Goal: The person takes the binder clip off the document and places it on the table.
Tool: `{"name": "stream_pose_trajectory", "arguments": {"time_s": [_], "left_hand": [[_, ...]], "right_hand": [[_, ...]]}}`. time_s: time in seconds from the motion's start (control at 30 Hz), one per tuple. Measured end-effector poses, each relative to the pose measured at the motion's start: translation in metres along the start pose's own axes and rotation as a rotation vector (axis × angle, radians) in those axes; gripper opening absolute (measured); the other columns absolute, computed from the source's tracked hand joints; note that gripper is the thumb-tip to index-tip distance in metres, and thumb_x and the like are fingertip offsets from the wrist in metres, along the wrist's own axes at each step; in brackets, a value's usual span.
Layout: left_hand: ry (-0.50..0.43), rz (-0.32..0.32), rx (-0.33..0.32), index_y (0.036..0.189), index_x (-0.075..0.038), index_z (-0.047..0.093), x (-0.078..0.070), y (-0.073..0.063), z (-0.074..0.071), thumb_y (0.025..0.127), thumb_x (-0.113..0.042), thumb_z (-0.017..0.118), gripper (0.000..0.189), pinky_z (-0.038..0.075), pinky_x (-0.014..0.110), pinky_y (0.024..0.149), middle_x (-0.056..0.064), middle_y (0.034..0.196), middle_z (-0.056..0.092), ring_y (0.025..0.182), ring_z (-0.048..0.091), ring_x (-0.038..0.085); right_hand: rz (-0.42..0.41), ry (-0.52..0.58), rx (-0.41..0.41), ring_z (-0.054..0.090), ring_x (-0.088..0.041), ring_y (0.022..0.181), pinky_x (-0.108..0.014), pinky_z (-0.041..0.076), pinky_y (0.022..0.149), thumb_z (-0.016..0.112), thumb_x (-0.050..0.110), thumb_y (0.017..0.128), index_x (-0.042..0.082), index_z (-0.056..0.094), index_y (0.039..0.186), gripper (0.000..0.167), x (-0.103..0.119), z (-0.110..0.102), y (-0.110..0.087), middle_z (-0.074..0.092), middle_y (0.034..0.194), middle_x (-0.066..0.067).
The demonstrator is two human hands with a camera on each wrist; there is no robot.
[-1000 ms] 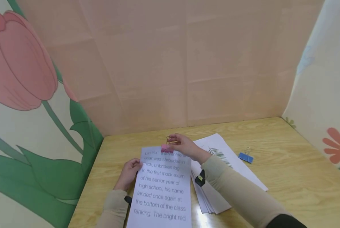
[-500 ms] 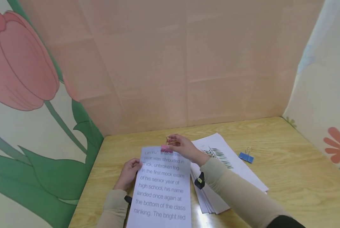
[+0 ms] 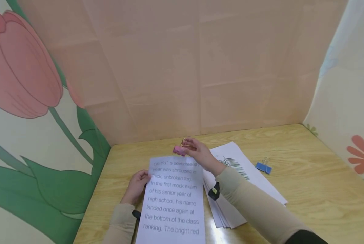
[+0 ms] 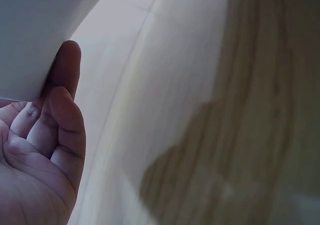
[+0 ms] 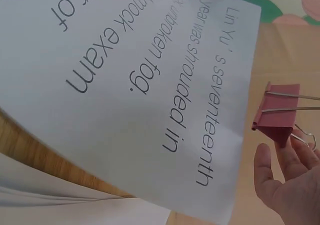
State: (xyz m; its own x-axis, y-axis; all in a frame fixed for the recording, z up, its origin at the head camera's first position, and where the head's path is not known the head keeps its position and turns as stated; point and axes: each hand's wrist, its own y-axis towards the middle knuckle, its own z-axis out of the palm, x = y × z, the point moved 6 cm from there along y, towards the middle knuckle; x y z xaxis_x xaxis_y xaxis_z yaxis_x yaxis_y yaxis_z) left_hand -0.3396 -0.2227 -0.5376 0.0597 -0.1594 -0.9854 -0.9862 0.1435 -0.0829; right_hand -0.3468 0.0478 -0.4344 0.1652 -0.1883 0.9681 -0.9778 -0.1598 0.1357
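Observation:
My left hand point(image 3: 137, 185) grips the left edge of an upright-tilted printed sheet point(image 3: 173, 198). In the left wrist view, the fingers point(image 4: 67, 117) curl at the sheet's corner. My right hand point(image 3: 201, 156) holds a pink binder clip point(image 3: 179, 150) just above the sheet's top edge. Seen from the right wrist, the clip point(image 5: 279, 110) hangs apart from the paper point(image 5: 150, 85), its wire handles pointing away from the sheet and the fingers at its underside.
A fanned stack of white papers point(image 3: 256, 186), with a green leaf print on top, lies on the wooden table point(image 3: 316, 189) to the right. Beyond it rests a blue binder clip point(image 3: 263, 168). A peach cloth point(image 3: 200, 84) hangs behind the table.
The pink binder clip has come up off the sheet's top edge with my right hand, uncovering the first printed line. My left hand keeps its hold on the sheet.

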Motion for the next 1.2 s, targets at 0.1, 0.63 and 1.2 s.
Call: {"name": "stream_pose_trajectory", "arguments": {"time_s": [0.1, 0.63, 1.2], "left_hand": [[-0.005, -0.009, -0.012, 0.113, 0.002, 0.066, 0.000, -0.001, -0.002, 0.105, -0.004, 0.052, 0.017, 0.053, 0.032, 0.077, 0.013, 0.102, 0.074, 0.088, 0.070, 0.024], [0.026, -0.086, -0.129, 0.116, 0.001, 0.065, 0.011, 0.001, -0.014, 0.105, -0.009, 0.051, 0.020, 0.045, 0.038, 0.088, 0.011, 0.102, 0.073, 0.090, 0.067, 0.023], [0.004, -0.166, -0.199, 0.124, 0.001, 0.064, 0.018, -0.001, -0.019, 0.106, -0.011, 0.050, 0.026, 0.038, 0.051, 0.108, 0.018, 0.128, 0.065, 0.120, 0.056, 0.032]], "right_hand": [[0.004, 0.046, -0.021, 0.054, -0.040, 0.133, -0.047, 0.044, 0.109, 0.061, 0.008, 0.104, -0.008, 0.041, 0.150, 0.053, -0.001, -0.005, 0.001, 0.055, 0.144, -0.027], [0.130, 0.080, -0.069, 0.057, -0.035, 0.120, -0.044, 0.049, 0.103, 0.067, 0.016, 0.101, -0.010, 0.046, 0.143, 0.054, -0.025, -0.022, -0.006, 0.059, 0.130, -0.025], [0.146, 0.077, -0.089, 0.053, -0.039, 0.128, -0.043, 0.045, 0.106, 0.067, 0.015, 0.100, -0.009, 0.040, 0.149, 0.060, -0.041, -0.047, -0.021, 0.054, 0.140, -0.028]]}}
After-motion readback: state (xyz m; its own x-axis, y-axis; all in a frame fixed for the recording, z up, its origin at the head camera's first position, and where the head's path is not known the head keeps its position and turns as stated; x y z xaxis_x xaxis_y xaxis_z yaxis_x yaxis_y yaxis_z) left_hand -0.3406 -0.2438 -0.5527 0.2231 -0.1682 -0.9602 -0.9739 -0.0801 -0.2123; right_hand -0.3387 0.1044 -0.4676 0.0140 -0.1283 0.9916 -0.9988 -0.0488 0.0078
